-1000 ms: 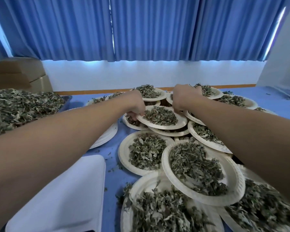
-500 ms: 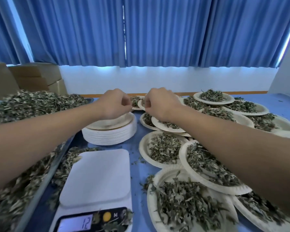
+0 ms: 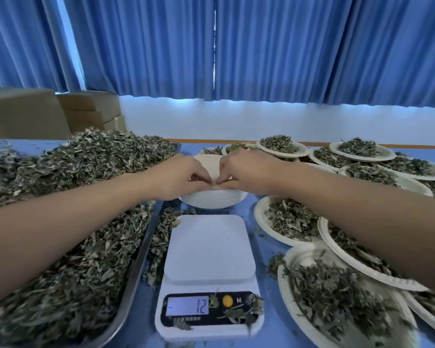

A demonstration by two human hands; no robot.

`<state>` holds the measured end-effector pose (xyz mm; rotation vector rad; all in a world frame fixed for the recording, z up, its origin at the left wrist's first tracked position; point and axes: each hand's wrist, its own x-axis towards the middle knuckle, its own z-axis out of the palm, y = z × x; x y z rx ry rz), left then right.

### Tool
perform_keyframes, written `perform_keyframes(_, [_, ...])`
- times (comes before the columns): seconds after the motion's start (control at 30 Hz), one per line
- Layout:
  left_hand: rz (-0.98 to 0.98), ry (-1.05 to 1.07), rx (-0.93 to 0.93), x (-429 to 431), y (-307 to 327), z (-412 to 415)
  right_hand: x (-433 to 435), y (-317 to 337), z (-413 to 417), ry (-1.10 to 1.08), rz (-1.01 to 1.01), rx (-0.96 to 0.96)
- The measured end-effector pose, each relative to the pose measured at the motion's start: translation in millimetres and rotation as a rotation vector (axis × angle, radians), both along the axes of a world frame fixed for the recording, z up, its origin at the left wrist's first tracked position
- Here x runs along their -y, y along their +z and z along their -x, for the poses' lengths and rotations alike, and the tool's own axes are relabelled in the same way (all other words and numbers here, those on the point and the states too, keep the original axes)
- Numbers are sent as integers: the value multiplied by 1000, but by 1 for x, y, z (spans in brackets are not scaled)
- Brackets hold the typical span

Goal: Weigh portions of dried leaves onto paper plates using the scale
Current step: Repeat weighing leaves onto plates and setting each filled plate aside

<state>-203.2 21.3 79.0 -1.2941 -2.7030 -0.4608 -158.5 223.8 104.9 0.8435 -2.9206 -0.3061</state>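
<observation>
- The left hand (image 3: pixel 183 178) and the right hand (image 3: pixel 246 172) are brought together over a stack of empty white paper plates (image 3: pixel 212 200), and their fingertips almost meet.
- Each hand pinches the near rim of the top plate (image 3: pixel 210 162) between thumb and curled fingers. I cannot tell if the rim is lifted from the plate below.
- The stack stands on the blue table surface (image 3: pixel 251 214), just behind a white digital kitchen scale (image 3: pixel 209 247).
- The stack looks round and low, with thin ribbed edges lying one on another. The plates are off-white, and the inside of the top plate is bare.
- The square weighing platform of the scale has nothing on it. The lit display shows "12" with a short dash before it. A yellow round button and a letter M are beside the display.
- A few crumbled leaf pieces lie on the black front panel of the scale.
- At the left, a shallow metal tray (image 3: pixel 138 267) holds a high heap of dried green-grey leaves (image 3: pixel 81 177). The leaves are cut, curled and dull in colour.
- Some loose leaves lie on the table between the tray and the scale.
- At the right, many filled paper plates (image 3: pixel 284 229) overlap each other, each with a small pile of the same leaves.
- Behind the table there are blue pleated curtains (image 3: pixel 312 46) and brown cardboard boxes (image 3: pixel 28 114).
</observation>
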Motion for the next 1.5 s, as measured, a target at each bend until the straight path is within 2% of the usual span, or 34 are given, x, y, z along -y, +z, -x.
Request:
perform_keyframes(0.63, [-137,-96,-13,12,-18,9,2,0,-1,254,-424,-238])
perform_keyframes(0.8, [-144,-88,-14,12,-21,11,3,-7,1,251,-508,-352])
perform_keyframes(0.97, [-141,-89,-14,12,-19,10,-5,-16,5,364,-572,-566])
perform_keyframes(1.17, [-145,-97,-55,13,-10,6,-8,-26,10,417,-470,-693])
perform_keyframes(1.4, [-144,-112,-89,18,-2,3,-8,-23,10,381,-361,-695])
perform_keyframes(1.5, [-111,-136,-164,19,0,0,-4,-19,6,354,-280,-666])
